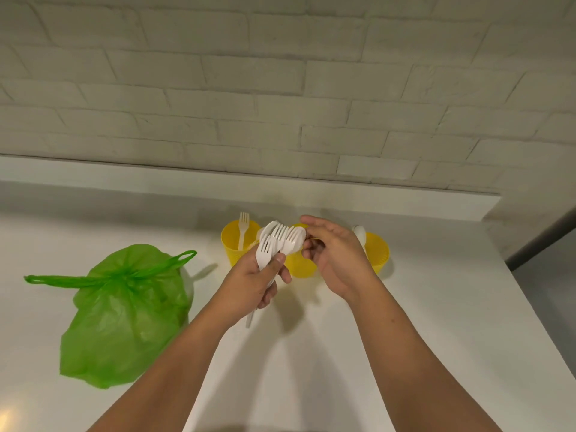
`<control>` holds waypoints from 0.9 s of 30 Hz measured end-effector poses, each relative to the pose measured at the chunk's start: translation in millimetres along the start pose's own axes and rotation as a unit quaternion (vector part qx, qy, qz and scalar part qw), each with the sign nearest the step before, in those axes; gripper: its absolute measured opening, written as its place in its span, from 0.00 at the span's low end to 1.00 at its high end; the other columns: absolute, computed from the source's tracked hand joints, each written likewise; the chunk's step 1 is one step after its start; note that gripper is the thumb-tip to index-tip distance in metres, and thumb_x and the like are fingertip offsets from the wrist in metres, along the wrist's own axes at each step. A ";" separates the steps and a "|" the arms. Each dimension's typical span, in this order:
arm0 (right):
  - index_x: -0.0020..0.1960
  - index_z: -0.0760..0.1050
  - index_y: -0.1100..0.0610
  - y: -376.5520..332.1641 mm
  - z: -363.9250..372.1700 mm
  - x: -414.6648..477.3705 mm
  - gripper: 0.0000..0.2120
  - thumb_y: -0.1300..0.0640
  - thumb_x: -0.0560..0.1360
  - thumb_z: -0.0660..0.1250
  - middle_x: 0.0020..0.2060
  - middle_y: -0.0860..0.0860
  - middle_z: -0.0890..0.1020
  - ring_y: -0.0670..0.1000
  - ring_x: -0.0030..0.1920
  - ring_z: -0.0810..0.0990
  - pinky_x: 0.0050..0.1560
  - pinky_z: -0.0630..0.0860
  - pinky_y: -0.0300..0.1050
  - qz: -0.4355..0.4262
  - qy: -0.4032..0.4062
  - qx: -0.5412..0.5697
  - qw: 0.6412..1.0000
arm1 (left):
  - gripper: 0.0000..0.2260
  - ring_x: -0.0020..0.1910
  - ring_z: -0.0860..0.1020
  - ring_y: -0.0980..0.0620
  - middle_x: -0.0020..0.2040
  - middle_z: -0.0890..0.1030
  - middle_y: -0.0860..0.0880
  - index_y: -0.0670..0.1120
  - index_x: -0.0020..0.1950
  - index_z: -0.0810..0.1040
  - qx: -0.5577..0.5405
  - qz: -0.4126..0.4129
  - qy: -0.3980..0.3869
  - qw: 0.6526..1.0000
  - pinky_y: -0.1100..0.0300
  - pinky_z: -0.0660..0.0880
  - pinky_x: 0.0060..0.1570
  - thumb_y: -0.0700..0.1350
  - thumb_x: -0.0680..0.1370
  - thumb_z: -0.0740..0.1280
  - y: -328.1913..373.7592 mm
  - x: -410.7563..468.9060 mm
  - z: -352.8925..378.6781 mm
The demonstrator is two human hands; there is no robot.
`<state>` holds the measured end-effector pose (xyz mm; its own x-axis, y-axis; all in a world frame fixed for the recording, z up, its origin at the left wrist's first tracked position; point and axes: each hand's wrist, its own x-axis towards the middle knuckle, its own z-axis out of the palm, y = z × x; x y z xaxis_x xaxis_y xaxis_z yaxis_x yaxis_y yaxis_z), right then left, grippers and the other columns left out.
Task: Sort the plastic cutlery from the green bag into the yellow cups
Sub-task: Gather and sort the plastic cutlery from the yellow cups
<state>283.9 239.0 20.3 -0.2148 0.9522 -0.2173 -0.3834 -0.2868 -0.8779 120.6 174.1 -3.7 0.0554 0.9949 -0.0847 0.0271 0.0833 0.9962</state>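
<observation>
Your left hand (249, 282) gripped a fanned cutlery bundle (279, 241); whether your right hand (333, 257) pinched a piece was unclear. Tugging one could spill the rest.

left hand (249, 279): gripping cutlery (278, 240) | right hand (335, 257): fingers partly curled

A wall of white-painted bricks (280, 73) fills the upper half. Under it runs a low white ledge (124, 173), and in front lies the smooth white table (452, 322). At the right edge a grey floor (548, 294) shows. A warm light reflection (6, 414) sits on the table's near left corner
</observation>
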 end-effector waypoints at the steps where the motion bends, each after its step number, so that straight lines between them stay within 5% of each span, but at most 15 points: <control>1: 0.58 0.80 0.64 -0.1 -1.7 1.1 0.10 0.70 0.80 0.64 0.37 0.59 0.78 0.49 0.32 0.73 0.33 0.73 0.41 -0.002 0.004 -0.002 1.000 | 0.06 0.26 0.66 0.48 0.42 0.82 0.45 0.51 0.60 0.76 0.000 -0.001 -0.005 1.000 0.62 0.62 0.26 0.47 0.86 0.61 -1.0 -0.3 -0.7; 9: 0.54 0.81 0.63 2.0 -6.1 2.9 0.11 0.59 0.84 0.62 0.39 0.55 0.80 0.50 0.34 0.76 0.33 0.73 0.43 0.077 -0.042 -0.107 0.990 | 0.06 0.26 0.68 0.49 0.41 0.79 0.46 0.50 0.59 0.77 -0.003 -0.001 -0.016 1.000 0.61 0.65 0.25 0.48 0.86 0.61 -3.7 4.3 3.3; 16: 0.47 0.77 0.59 -10.5 -16.4 17.4 0.10 0.62 0.84 0.59 0.34 0.56 0.79 0.51 0.30 0.76 0.30 0.73 0.43 -0.077 0.170 -0.073 0.980 | 0.04 0.26 0.65 0.53 0.37 0.75 0.48 0.48 0.53 0.72 0.006 -0.029 -0.014 0.999 0.62 0.62 0.25 0.48 0.85 0.62 -1.8 13.8 12.4; 21: 0.43 0.73 0.52 -39.4 -50.0 14.0 0.12 0.55 0.85 0.58 0.27 0.49 0.78 0.51 0.29 0.77 0.35 0.77 0.48 -0.216 0.291 -0.174 0.916 | 0.06 0.26 0.62 0.53 0.35 0.72 0.48 0.47 0.60 0.72 -0.021 -0.044 0.007 0.999 0.63 0.57 0.27 0.48 0.85 0.62 -0.6 17.8 16.2; 27: 0.48 0.74 0.54 -42.7 -87.9 15.7 0.13 0.47 0.81 0.55 0.41 0.57 0.82 0.58 0.41 0.82 0.47 0.79 0.57 -0.311 0.331 -0.379 0.806 | 0.08 0.25 0.63 0.53 0.36 0.67 0.45 0.51 0.61 0.72 -0.028 -0.035 0.029 0.999 0.62 0.59 0.26 0.48 0.83 0.66 -1.0 18.5 22.3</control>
<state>375.8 275.4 16.9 0.4304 0.8061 0.4061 0.4808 0.1760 -0.8590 143.9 191.2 -6.7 -0.0021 0.9881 -0.1538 -0.0270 0.1537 0.9878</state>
